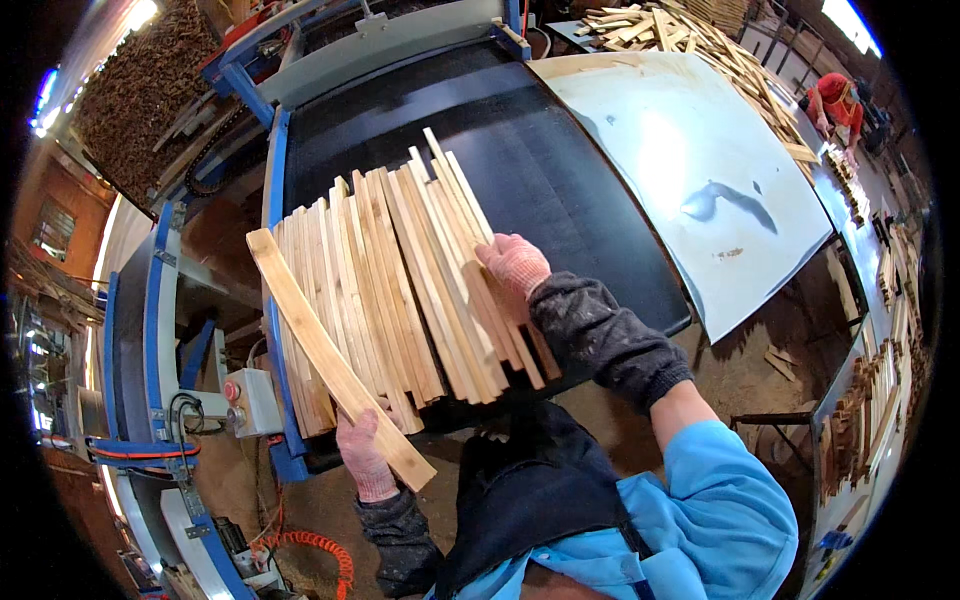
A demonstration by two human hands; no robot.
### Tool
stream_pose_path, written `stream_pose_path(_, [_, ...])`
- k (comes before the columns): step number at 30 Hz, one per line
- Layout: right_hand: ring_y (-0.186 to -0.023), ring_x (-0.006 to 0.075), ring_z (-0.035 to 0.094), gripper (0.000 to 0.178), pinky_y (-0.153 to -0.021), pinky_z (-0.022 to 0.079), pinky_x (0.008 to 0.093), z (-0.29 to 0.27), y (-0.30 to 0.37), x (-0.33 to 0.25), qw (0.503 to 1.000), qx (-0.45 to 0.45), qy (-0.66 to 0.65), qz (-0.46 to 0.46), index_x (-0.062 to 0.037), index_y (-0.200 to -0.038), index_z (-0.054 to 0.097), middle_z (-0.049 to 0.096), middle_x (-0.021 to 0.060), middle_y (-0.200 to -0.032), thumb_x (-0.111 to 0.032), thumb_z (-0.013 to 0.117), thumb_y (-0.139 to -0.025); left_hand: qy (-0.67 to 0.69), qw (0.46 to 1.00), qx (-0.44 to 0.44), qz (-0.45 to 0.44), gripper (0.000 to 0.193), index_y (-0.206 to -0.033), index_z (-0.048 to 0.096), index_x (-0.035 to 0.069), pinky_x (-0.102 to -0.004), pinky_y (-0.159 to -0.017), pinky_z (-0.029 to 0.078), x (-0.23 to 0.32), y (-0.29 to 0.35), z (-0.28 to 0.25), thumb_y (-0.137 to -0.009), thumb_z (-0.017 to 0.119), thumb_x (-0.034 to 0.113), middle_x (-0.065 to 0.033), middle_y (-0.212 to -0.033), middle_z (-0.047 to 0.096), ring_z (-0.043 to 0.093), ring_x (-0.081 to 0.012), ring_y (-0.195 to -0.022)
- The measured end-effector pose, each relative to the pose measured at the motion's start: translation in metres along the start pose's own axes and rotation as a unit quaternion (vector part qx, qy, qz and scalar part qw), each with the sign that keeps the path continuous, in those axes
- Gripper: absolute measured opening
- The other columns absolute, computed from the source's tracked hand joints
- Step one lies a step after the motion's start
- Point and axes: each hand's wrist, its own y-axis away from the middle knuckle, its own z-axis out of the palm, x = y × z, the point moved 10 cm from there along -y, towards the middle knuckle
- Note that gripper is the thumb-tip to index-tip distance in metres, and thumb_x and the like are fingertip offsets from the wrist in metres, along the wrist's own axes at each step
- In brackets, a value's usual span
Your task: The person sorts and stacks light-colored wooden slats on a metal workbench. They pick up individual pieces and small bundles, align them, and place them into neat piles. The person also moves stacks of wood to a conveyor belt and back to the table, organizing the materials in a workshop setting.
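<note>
A row of thin wooden strips (375,290) lies side by side on a black conveyor belt (560,200). My left hand (366,455), in a pale pink knit glove, is closed on one wider wooden strip (325,350), which slants over the left part of the row. My right hand (515,264), gloved alike, presses against the right edge of the row. Its fingers curl over the outermost strips, and their tips are partly hidden. Several strips on the right stick out farther than the others.
A metal sheet table (690,150) stands right of the belt, with a heap of wooden strips (670,30) behind it. A blue machine frame (275,180) and a control box with buttons (252,402) flank the left. A person in red (838,105) works at far right.
</note>
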Motion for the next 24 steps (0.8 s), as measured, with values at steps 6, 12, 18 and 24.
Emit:
stream_pose_path(6, [-0.114,0.0192,0.066,0.056,-0.103,0.052,0.0368,0.009,0.041,0.039,0.890,0.020,-0.446,0.090,0.0060,-0.150,0.057,0.071,0.0107,-0.130,-0.032,0.062,-0.110,0.020,0.999,-0.036,-0.020,0.041,-0.135,0.055,0.001,-0.0349,-0.068,0.061,-0.009,0.019,-0.010,-0.101,0.067,0.020,-0.0128,-0.104,0.070,0.070,-0.0204,-0.077])
stream_pose_path(12, [-0.106,0.0197,0.067,0.063,-0.093,0.056,0.0347,0.013,0.173,0.081,0.819,0.184,-0.529,0.123,0.0059,-0.157,0.052,0.071,0.0122,-0.129,-0.026,0.070,-0.106,-0.013,0.992,-0.117,-0.054,0.048,-0.135,0.058,0.000,-0.0338,-0.072,0.061,-0.019,0.037,0.016,-0.095,0.074,0.021,-0.0119,-0.102,0.070,0.071,-0.0191,-0.080])
stream_pose_path(18, [-0.104,0.0172,0.068,0.059,-0.089,0.058,0.0319,0.049,0.315,0.060,0.780,0.196,-0.561,0.193,0.0057,-0.156,0.052,0.071,0.0101,-0.125,-0.019,0.069,-0.106,-0.039,0.954,-0.287,-0.082,0.054,-0.149,0.055,0.000,-0.0315,-0.082,0.060,-0.046,0.073,0.095,-0.105,0.073,0.026,-0.0124,-0.114,0.072,0.069,-0.0161,-0.090])
stream_pose_path(24, [-0.137,0.0235,0.057,0.093,-0.116,0.047,0.0394,0.084,0.395,0.001,0.815,0.053,-0.566,0.113,-0.0038,-0.174,0.017,0.059,0.0160,-0.150,-0.016,0.076,-0.102,-0.032,0.908,-0.410,-0.084,0.066,-0.165,0.039,-0.001,-0.0297,-0.091,0.055,-0.094,0.126,0.185,-0.113,0.058,0.035,-0.0111,-0.125,0.066,0.064,-0.0152,-0.107])
